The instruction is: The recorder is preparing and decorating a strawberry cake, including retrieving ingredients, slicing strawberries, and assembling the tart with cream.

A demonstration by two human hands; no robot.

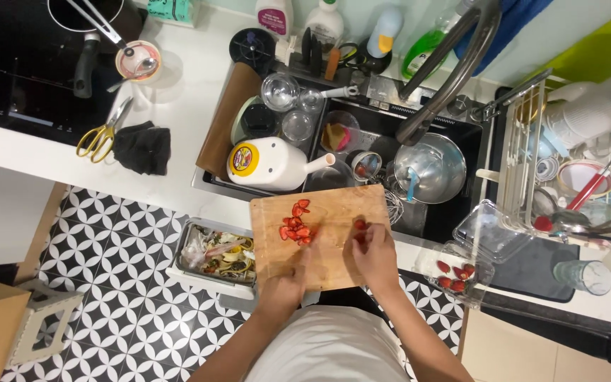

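Red strawberry slices (295, 225) piled near left half of wooden cutting board (319, 237), board bridging sink's front edge. One strawberry (359, 226) near board's right edge, mostly covered by right hand (373, 256), fingers pinched on it. Left hand (284, 283) at board's front edge, fingers curled; held item hard to make out. Both forearms cut off at bottom.
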